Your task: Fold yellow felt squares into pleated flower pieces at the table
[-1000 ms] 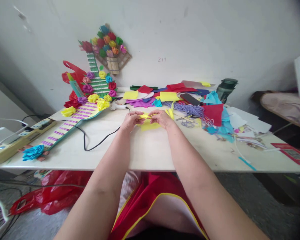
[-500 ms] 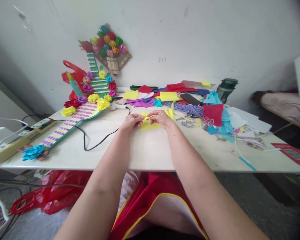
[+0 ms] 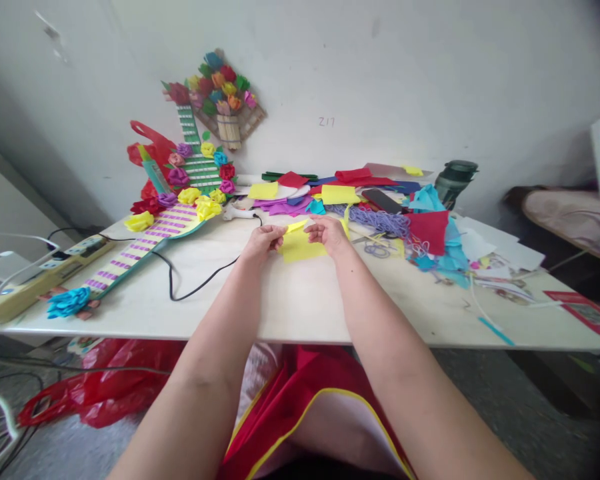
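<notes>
My left hand (image 3: 265, 244) pinches a small folded piece of yellow crepe paper (image 3: 296, 227) between thumb and fingertips. Close by on the right, my right hand (image 3: 327, 233) has its fingers curved and apart, near the piece's other end; I see nothing gripped in it. Beneath both hands a larger yellow crepe sheet (image 3: 303, 251) lies flat on the white table (image 3: 300, 303). More yellow paper shows just behind my right hand, partly hidden by it.
Left stands a guitar-shaped craft with paper flowers (image 3: 165, 223), beside a black cord (image 3: 200, 293) and power strip (image 3: 45, 273). Behind lie coloured crepe sheets (image 3: 340, 195), a phone (image 3: 381, 200) and purple yarn (image 3: 380, 220). A dark bottle (image 3: 455, 183) stands right, near paper scraps (image 3: 495, 250).
My right fingers have loosened and spread from the yellow piece they were pinching. The piece, narrow before, now shows a broader face in my left hand. The view has shifted slightly.
</notes>
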The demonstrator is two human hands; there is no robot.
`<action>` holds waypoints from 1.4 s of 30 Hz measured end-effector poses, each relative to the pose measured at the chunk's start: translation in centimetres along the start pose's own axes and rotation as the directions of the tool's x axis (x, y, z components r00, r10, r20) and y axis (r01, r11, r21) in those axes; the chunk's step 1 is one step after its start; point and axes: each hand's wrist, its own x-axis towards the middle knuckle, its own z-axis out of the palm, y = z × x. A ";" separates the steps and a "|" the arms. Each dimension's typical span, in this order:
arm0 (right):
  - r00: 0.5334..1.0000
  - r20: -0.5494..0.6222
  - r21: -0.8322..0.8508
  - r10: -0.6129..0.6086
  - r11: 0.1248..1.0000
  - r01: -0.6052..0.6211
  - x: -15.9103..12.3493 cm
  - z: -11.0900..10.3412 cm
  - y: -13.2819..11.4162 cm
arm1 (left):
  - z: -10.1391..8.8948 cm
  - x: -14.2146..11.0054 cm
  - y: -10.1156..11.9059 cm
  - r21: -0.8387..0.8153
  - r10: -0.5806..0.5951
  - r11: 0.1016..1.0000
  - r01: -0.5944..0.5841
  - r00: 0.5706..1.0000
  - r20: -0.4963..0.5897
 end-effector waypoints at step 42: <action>0.957 -0.257 -0.178 -0.132 0.980 0.087 -0.3 1.4 0.1 | 1.4 -0.8 0.2 0.416 0.027 0.908 -0.047 0.998 0.052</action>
